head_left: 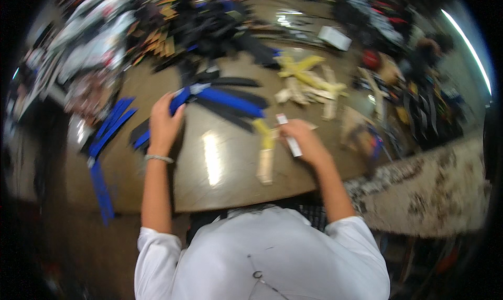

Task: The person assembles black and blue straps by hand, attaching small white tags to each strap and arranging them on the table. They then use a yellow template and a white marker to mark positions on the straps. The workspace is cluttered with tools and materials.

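My left hand (166, 122) is closed on the near-left end of a blue strip (230, 100), its thumb and fingers pinching it. That strip lies over several black strips (230, 117), which fan out to the right on the table. In my right hand (308, 141) is a short, flat white piece (289, 135), held at a slant; blur hides its exact kind. Beside the right fingertips lies a yellow and cream strip (265, 158), which reaches toward the table's near edge. I cannot tell whether those fingers touch it.
More yellow and cream strips (309, 79) lie crossed beyond my right hand. Blue strips (107, 137) hang over the table's left edge. A pile of black strips (209, 30), plastic-wrapped bundles (99, 48) and a small white box (334, 38) are farther back. Patterned fabric (429, 184) is at right.
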Demonstrator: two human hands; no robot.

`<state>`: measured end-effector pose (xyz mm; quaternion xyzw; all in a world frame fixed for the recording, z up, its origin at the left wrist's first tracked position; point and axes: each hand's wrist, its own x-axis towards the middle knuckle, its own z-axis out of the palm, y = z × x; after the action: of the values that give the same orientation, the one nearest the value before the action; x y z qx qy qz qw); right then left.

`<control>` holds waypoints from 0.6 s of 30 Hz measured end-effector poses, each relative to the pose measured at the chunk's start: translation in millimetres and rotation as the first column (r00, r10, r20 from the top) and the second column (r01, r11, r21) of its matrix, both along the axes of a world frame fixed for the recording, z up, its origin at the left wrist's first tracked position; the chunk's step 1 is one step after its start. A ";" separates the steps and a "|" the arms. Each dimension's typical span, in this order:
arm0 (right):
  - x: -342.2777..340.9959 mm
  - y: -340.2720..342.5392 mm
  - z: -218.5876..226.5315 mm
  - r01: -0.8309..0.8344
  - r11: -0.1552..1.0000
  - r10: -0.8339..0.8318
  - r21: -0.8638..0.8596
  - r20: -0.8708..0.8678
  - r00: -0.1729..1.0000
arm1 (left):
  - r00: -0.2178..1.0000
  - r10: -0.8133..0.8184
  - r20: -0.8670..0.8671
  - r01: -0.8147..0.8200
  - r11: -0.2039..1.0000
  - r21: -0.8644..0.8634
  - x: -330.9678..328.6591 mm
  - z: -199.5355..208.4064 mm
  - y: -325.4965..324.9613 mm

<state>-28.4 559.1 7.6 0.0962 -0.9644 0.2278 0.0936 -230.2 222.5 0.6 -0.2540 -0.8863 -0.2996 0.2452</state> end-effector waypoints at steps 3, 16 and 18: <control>19.6 -13.1 -0.5 -0.052 0.993 0.042 -0.102 -0.101 0.994 | 0.981 -0.018 0.194 0.022 0.999 -0.023 -15.7 1.2 26.0; 36.0 -112.7 -14.8 -0.166 0.958 0.143 -0.233 -0.112 0.983 | 0.970 -0.237 0.061 0.235 0.971 0.035 14.5 9.4 26.6; 34.7 -120.5 -16.3 -0.160 0.968 0.136 -0.193 -0.133 0.982 | 0.969 -0.177 0.173 0.188 0.981 -0.048 26.9 10.1 25.9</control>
<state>6.3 438.5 -8.7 0.1713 -0.9190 0.3249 0.1430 -203.3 248.4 10.7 -0.3160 -0.8859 -0.3126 0.1328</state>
